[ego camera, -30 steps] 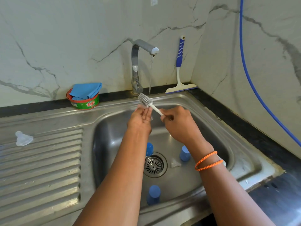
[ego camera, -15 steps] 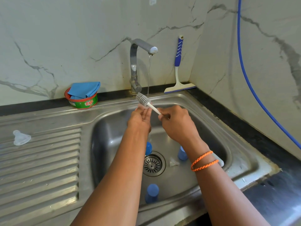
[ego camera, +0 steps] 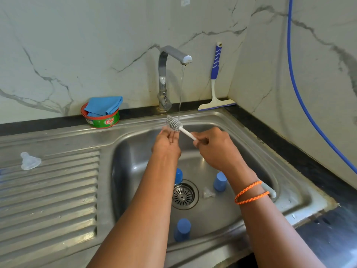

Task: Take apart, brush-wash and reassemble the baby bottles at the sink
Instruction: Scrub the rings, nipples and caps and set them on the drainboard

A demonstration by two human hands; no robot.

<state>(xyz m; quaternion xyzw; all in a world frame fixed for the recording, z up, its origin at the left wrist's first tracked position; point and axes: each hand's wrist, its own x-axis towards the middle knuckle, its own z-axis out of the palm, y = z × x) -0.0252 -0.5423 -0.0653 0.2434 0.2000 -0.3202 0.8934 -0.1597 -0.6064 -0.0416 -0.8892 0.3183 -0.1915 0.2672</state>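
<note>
The stainless-steel sink [ego camera: 289, 182] with its ribbed draining board carries everything: three small blue plastic bottle parts stand or lie on the basin floor around the drain, one by the drain's upper left [ego camera: 178, 176], one to its right [ego camera: 220, 181], one nearest the person [ego camera: 182, 229], all well below the hands and toward the person from them. A thin stream falls from the chrome tap [ego camera: 170, 55] at the back rim. Under it sits the grey-bristled bottle brush with a white handle [ego camera: 174, 123]; its long axis slants from the head, up and left beside the stream, down and right into the right hand [ego camera: 214, 147], whose fingers are curled round the handle. The left hand [ego camera: 167, 144] is just beneath the brush head, fingers nearly straight and palm up; whether it holds a small clear piece I cannot tell. A clear silicone teat [ego camera: 208, 194] lies in the basin beside the drain, nearer the right hand; another clear silicone teat [ego camera: 30, 161] rests far left on the draining board, likelier the left hand's reach.
</note>
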